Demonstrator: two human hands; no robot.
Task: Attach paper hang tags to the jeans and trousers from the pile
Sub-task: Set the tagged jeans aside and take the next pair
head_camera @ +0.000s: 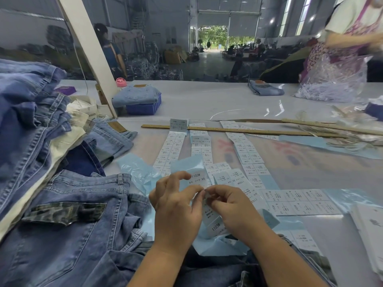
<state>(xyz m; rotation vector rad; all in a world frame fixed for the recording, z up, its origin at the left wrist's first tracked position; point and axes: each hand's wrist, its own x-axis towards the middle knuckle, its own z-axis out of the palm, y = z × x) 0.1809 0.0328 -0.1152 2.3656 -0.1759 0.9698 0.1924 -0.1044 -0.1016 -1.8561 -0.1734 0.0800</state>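
My left hand (176, 206) and my right hand (230, 206) meet over a strip of white size labels (213, 221) printed "1103#" on pale blue backing; both pinch it at its upper part. Another label marked "XS" (198, 180) stands up just behind my fingers. Blue jeans (68, 228) with a leopard-print pocket flap lie spread at the lower left, under my left forearm. A pile of jeans and trousers (31, 125) rises at the far left. More label strips (172, 150) lie in rows on the table beyond my hands.
A long wooden ruler (259, 131) crosses the table behind the labels. A blue crate (143, 108) with folded jeans stands at the back left, a folded pair (265, 89) at the back right. A person (352, 32) handles a clear bag of fasteners (331, 83) at the far right.
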